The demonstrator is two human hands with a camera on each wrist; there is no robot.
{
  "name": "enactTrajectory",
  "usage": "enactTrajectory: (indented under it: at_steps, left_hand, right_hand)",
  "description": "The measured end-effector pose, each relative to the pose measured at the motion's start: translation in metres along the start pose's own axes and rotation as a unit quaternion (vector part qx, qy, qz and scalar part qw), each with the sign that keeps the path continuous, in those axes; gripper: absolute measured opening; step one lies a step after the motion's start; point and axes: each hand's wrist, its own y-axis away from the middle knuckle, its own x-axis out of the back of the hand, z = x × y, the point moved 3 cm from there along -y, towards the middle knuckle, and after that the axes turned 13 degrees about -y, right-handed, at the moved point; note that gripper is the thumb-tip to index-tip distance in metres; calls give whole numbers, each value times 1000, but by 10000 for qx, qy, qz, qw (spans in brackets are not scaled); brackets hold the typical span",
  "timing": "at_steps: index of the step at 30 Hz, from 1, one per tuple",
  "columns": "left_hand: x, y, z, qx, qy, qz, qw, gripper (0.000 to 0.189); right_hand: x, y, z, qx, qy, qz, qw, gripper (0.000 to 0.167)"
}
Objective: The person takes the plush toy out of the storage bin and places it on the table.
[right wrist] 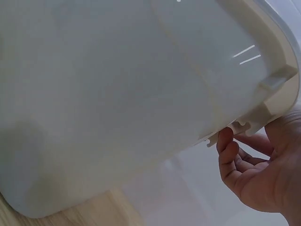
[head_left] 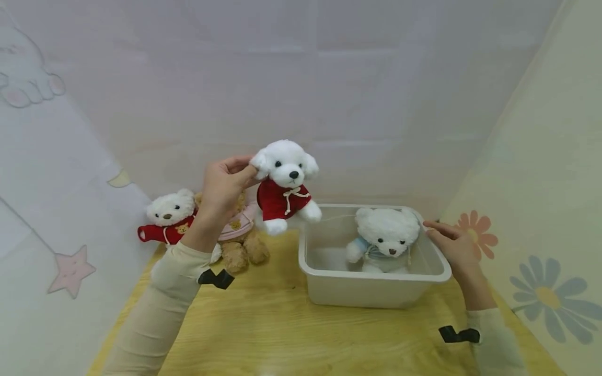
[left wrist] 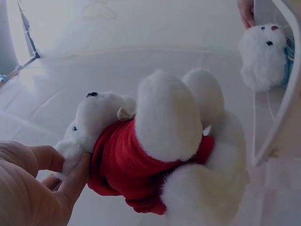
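My left hand pinches a white plush dog in a red top by its ear and holds it up, left of the bin. In the left wrist view, thumb and fingers squeeze the ear of the plush dog. A cream plastic bin stands on the table. My right hand grips its right rim; the right wrist view shows fingers curled under the edge of the bin. Inside the bin sits a white plush bear in a light blue top.
At the back left of the wooden table sit a white plush bear in red and a brown plush bear in pink, both partly behind my left arm. Pale patterned walls enclose the back and sides.
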Motion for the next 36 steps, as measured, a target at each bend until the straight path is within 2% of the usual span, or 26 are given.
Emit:
enactTrajectory:
  at_steps: [3,6,10,13,16,18,24,31,36]
  left_hand:
    - [6,-7,-19,69,-155,47,9998,28]
    - [10,-15,-45,252,-147,166,9994,29]
    - [11,-28,-86,641,186,395,9970,27]
    - [11,-39,-116,798,511,513,9942,24]
    - [14,-45,-143,926,565,548,9926,25]
    - [16,-46,-158,1014,393,580,9924,26]
    - [17,-45,-196,1161,-83,735,9905,29]
    - [10,-47,-233,959,296,994,9900,30]
    - [6,-43,-253,972,154,945,9906,28]
  right_hand:
    - [15,2,4,-97,71,186,9998,52]
    - [30,5,8,-69,83,345,9993,49]
    - [46,7,11,180,51,497,9986,48]
    - [52,5,10,303,72,594,9977,48]
    - [53,4,10,211,150,507,9984,50]
    - [51,3,9,219,211,362,9989,51]
    - [47,-1,4,289,541,119,9980,56]
    - [48,-3,3,215,601,-17,9980,58]
    - [51,1,6,154,467,-94,9987,56]
